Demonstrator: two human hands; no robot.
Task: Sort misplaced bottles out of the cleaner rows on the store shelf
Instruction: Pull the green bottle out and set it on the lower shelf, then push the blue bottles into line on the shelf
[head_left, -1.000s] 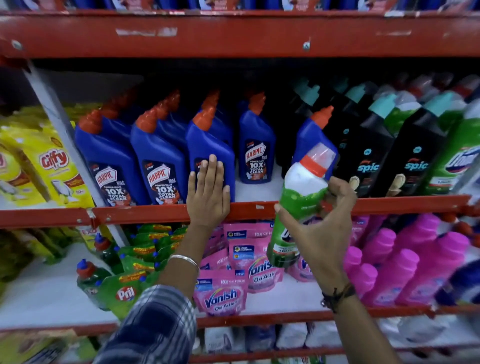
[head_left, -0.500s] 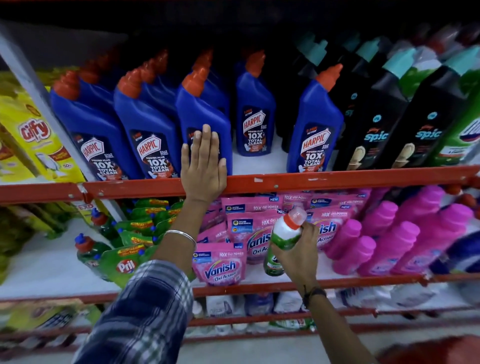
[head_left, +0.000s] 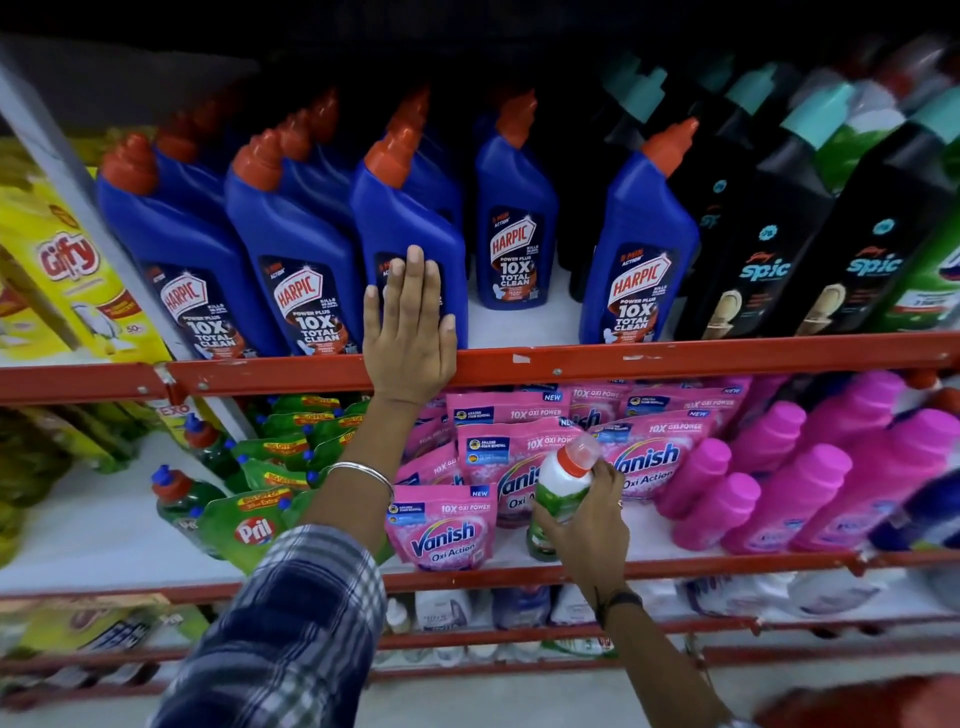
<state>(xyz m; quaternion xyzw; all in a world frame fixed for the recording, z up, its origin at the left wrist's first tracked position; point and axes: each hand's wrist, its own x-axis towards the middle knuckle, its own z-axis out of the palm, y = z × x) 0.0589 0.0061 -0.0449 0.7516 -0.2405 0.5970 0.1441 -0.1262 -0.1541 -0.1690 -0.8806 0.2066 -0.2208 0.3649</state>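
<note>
My right hand (head_left: 589, 525) grips a small green and white bottle (head_left: 560, 486) with an orange collar and clear cap, held upright low over the lower shelf among pink Vanish pouches (head_left: 441, 527). My left hand (head_left: 408, 332) lies flat, fingers together, against a blue Harpic bottle (head_left: 410, 218) and the red rail (head_left: 675, 356) of the upper shelf. Several blue Harpic bottles (head_left: 291, 244) with orange caps fill the upper shelf's left half. One blue Harpic bottle (head_left: 636, 244) stands right of a gap, beside black Spic bottles (head_left: 763, 234).
Pink bottles (head_left: 800, 488) stand at the lower right. Green Pril pouches and bottles (head_left: 244, 525) sit at the lower left, yellow Giffy packs (head_left: 57, 260) at the upper left. A green bottle (head_left: 930, 280) stands at the far right. More goods fill a shelf below.
My right hand has brought the green and white bottle down from in front of the upper shelf to the lower shelf by the Vanish pouches. My left hand stayed on the Harpic bottle.
</note>
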